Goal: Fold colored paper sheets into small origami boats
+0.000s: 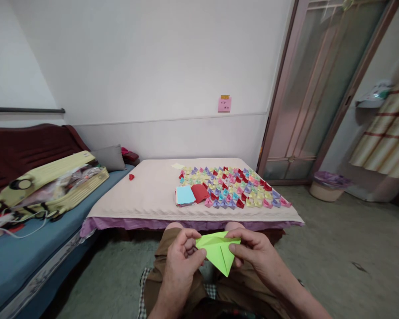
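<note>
A bright green sheet of origami paper point(219, 254), folded to a downward point with a crease down its middle, is held above my lap. My left hand point(185, 257) pinches its left corner between thumb and fingers. On the other side, my right hand point(251, 248) grips the right corner, thumb on the front face. Beyond my knees, a stack of square paper point(185, 196) with light blue on top lies on the covered table. Red paper squares point(200, 192) rest against that stack. Many small folded paper pieces point(232, 186) in several colours stand in rows to the right.
A cream cloth point(136, 204) covers the table, with a small red folded piece point(131, 177) at its left. An open yellow suitcase point(60, 181) lies on the blue-covered sofa point(29, 248). A lined bin point(329, 186) stands by the glass door point(314, 88).
</note>
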Demonstrator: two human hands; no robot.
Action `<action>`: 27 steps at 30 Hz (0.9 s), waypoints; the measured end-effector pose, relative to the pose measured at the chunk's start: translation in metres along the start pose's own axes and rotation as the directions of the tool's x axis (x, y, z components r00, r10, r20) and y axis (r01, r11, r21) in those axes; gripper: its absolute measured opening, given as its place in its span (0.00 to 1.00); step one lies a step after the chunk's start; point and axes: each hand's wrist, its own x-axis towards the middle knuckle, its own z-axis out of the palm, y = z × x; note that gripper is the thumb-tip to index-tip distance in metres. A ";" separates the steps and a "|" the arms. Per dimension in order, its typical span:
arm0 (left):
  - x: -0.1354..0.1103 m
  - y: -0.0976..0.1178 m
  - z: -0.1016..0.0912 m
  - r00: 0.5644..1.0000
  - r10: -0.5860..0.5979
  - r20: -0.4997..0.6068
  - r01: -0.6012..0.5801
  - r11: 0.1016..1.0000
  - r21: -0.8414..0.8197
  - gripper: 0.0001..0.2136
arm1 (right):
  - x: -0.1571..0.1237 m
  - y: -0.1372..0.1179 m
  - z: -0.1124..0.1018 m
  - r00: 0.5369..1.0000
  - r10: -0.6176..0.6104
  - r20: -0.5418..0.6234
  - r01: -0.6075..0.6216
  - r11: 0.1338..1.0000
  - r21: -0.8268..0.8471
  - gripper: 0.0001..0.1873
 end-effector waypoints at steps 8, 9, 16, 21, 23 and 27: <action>0.002 0.000 -0.002 0.999 -0.042 -0.010 0.043 0.998 0.055 0.09 | 0.001 0.002 -0.002 0.999 0.022 0.027 -0.021 1.000 -0.018 0.07; 0.002 -0.001 -0.002 0.999 -0.043 -0.018 0.044 0.997 0.057 0.10 | 0.001 0.003 -0.002 0.999 0.022 0.029 -0.022 1.000 -0.009 0.07; 0.000 -0.006 -0.002 0.997 -0.076 -0.027 0.074 0.994 -0.081 0.06 | 0.002 0.003 -0.001 0.999 0.035 -0.034 -0.035 0.999 0.023 0.07; 0.000 -0.014 -0.006 1.000 0.007 -0.011 -0.007 0.999 -0.045 0.04 | -0.001 0.001 0.001 0.997 0.019 -0.069 -0.016 0.999 0.039 0.03; -0.001 -0.016 -0.008 0.999 0.046 -0.014 -0.046 0.999 0.010 0.04 | -0.002 -0.002 0.001 0.998 0.001 -0.056 -0.001 1.000 0.003 0.01; -0.004 -0.013 -0.008 0.993 0.109 -0.035 -0.105 0.989 0.099 0.05 | -0.005 -0.007 -0.001 0.998 -0.059 0.000 0.059 0.992 -0.114 0.04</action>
